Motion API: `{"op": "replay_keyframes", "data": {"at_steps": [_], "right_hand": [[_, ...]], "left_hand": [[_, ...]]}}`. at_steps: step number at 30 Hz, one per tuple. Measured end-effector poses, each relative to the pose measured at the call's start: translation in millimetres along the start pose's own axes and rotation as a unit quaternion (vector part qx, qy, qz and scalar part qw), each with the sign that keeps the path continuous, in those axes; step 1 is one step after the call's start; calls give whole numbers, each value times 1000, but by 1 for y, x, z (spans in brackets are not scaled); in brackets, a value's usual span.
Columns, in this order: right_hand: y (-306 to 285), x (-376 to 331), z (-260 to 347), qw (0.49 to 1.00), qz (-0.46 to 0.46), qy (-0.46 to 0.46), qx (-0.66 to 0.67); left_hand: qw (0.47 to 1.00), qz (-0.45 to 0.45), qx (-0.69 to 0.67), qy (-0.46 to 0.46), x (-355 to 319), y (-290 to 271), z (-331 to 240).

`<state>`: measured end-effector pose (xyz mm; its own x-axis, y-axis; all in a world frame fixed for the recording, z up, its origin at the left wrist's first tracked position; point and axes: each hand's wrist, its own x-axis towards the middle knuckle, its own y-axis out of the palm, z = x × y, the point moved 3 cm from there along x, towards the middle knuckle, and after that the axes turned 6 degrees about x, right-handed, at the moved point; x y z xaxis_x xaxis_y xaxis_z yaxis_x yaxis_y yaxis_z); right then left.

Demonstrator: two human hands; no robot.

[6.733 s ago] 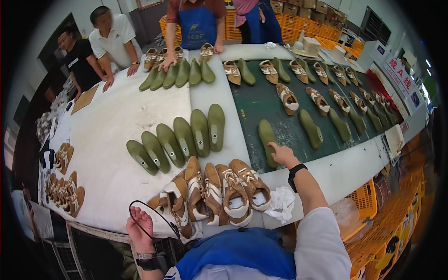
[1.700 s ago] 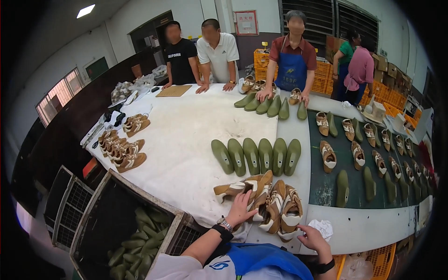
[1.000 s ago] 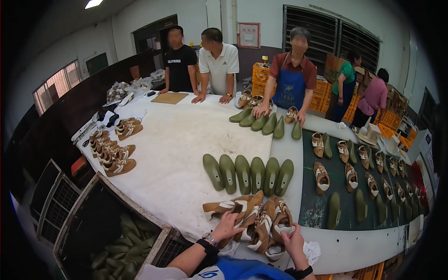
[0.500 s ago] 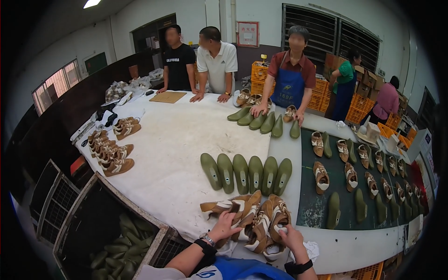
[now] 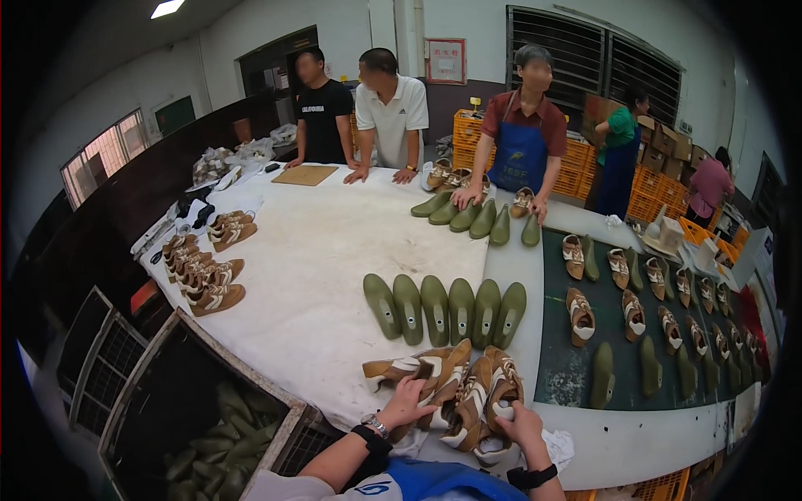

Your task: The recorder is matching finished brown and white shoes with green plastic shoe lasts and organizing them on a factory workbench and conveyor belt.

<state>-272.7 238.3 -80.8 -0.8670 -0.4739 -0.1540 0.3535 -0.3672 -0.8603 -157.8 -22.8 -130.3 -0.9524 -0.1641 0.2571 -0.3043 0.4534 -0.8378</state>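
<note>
Right hand (image 5: 523,424) is off the lone green last (image 5: 601,376) of the earliest frame and now at the heel opening of the rightmost tan-and-white shoe (image 5: 506,377); left hand (image 5: 406,407), then out at the near edge, lies over the cluster's left-hand shoes (image 5: 391,369). Both sets of fingers bent, touching shoes; whether either grips, cannot tell.

Risk, as judged: shoes lean on one another, so a tug by either hand could topple neighbours. A forward push could knock toes into the six green lasts (image 5: 434,309) just ahead of the hands; a backward drag could tip one off the table (image 5: 326,250).

Obscured: right fingertips, inside the opening; shoes beneath left hand. Cut off: bin (image 5: 134,401), left of left forearm.
</note>
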Motion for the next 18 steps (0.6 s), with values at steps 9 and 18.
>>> {"op": "replay_keyframes", "data": {"at_steps": [9,18], "right_hand": [[6,15,-9,995,30,-84,53],[-9,31,21,957,273,9,-94]], "left_hand": [[982,176,-17,-64,5,11,3],[976,173,42,-127,17,30,-26]]}}
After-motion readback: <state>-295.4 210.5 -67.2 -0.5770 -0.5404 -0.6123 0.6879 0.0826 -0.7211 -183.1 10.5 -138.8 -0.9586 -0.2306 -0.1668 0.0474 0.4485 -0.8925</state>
